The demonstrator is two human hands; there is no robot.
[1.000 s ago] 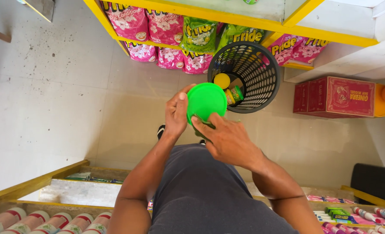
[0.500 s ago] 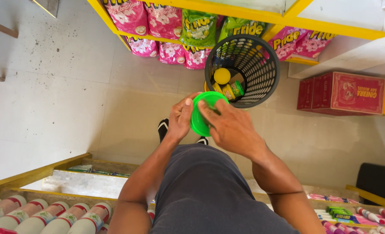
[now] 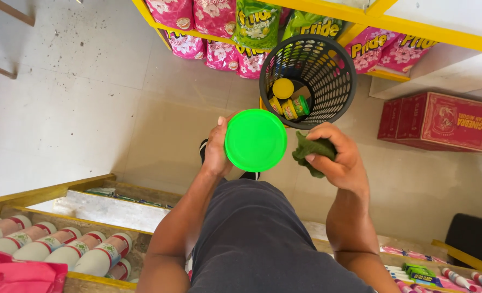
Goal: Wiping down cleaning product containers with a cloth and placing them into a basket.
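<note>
I see my left hand point(image 3: 217, 149) gripping a round bright green lid point(image 3: 255, 140) by its left edge, thumb on the rim and the other fingers hidden behind it, so the flat face looks straight up at me. My right hand point(image 3: 339, 160) sits just right of the lid, apart from it, with the fingers curled in and pinching a crumpled dark green cloth point(image 3: 310, 150).

Beyond both hands a black mesh basket point(image 3: 328, 81) stands on the tiled floor point(image 3: 72, 103). Inside it I make out a yellow round cap point(image 3: 282, 88) and small jars point(image 3: 291, 107) with yellow and green lids.

Behind the basket, along the yellow shelf's point(image 3: 393, 23) lower level, pink pouches point(image 3: 194, 24) and green pouches point(image 3: 257, 24) stand packed in a row. A red carton point(image 3: 442, 120) rests on the floor at the right edge.

At the lower left corner, on a yellow-edged shelf point(image 3: 45, 190), white bottles point(image 3: 56, 244) with red caps lie side by side.
</note>
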